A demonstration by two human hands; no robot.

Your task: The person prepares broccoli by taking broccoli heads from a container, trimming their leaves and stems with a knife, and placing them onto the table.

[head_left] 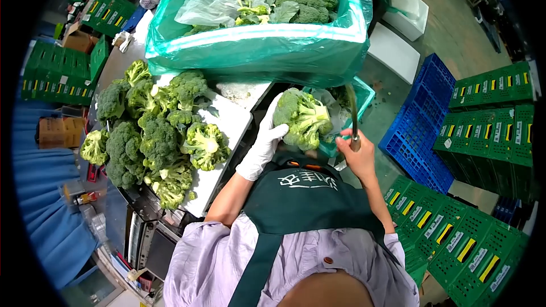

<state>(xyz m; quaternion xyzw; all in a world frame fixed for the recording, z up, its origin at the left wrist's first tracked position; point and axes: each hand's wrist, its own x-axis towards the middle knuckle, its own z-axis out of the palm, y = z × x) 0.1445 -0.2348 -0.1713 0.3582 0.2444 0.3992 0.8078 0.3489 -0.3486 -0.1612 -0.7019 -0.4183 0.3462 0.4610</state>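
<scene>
My left hand (264, 143), in a white glove, is closed around a broccoli head (301, 118) in front of my apron. The cut stems of that head face right. In my bare right hand (360, 158) is a knife (354, 111) with a narrow, slightly curved blade pointing up, just right of the broccoli and apart from it. A pile of broccoli heads (151, 136) lies to the left, partly on a white board (213, 187). Beyond my hands stands a large box lined with green plastic film (256, 51), holding more broccoli (310, 4) and a clear plastic sheet.
Below the blade's far side sits a smaller green-lined container (364, 98), partly hidden. On the right are a blue pallet (418, 128), stacked green crates (483, 125) and white foam boxes (406, 8). More green crates (57, 74) and a blue curtain (48, 193) are at left.
</scene>
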